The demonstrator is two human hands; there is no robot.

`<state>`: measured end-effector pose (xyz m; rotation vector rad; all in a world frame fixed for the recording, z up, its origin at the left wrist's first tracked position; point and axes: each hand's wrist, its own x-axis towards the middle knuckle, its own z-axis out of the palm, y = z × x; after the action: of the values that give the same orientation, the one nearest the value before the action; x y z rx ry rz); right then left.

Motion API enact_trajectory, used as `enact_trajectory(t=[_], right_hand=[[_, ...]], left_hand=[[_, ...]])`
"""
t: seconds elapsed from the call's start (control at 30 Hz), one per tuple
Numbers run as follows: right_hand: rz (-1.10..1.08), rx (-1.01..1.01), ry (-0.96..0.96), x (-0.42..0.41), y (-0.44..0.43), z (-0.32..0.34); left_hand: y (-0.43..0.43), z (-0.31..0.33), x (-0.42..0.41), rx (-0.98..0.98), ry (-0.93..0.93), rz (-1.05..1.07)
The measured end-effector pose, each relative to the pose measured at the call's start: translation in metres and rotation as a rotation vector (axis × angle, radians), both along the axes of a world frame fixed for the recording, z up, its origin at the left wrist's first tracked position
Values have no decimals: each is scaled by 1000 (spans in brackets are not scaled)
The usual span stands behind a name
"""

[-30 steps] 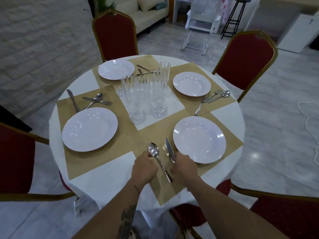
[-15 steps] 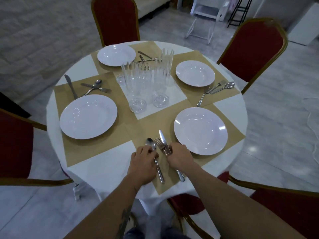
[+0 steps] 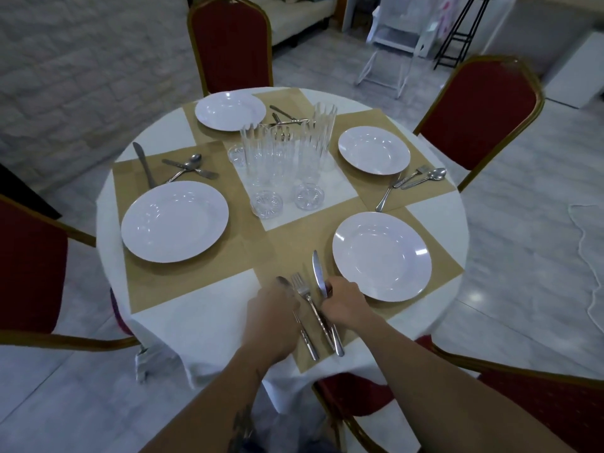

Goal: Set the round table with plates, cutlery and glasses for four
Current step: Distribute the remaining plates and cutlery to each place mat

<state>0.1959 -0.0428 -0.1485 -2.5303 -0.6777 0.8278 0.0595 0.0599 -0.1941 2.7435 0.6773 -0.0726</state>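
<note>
On the round table (image 3: pixel 209 317), white plates lie on tan placemats: one near right (image 3: pixel 380 256), one at the left (image 3: pixel 175 222), one at the far side (image 3: pixel 230 109) and one at the far right (image 3: pixel 374 150). Left of the near plate lie a spoon (image 3: pixel 307 341), a fork (image 3: pixel 302 289) and a knife (image 3: pixel 317 269). My left hand (image 3: pixel 273 318) covers the spoon's middle with fingers curled on it. My right hand (image 3: pixel 344 304) pinches the knife just below its blade. Several clear ribbed glasses (image 3: pixel 284 158) stand clustered at the table's centre.
Cutlery lies loosely crossed beside the left plate (image 3: pixel 186 166), the far plate (image 3: pixel 284 117) and the far right plate (image 3: pixel 415 179). Red chairs with gold frames stand around the table, one at the far right (image 3: pixel 480 116), one far (image 3: pixel 230 44). A white cord (image 3: pixel 585 256) trails on the floor.
The bunched spoon, fork and knife have been spread apart: the knife moved right toward the near plate and the spoon left. Both hands stayed on the cutlery.
</note>
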Motion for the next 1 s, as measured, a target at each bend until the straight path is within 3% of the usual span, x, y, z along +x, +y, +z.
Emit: enact_trajectory(t=[0.33,0.57,1.0], right_hand=[[186,-166,-306,-3,2,-4],[158,-32,-264,-11,-6,-13],[9,-180,-236,-17,-7,-11]], left_hand=[[0,7,-2,-5,-47,22],[8,7,-10,1,-39,39],[2,0,-8,46,22,-33]])
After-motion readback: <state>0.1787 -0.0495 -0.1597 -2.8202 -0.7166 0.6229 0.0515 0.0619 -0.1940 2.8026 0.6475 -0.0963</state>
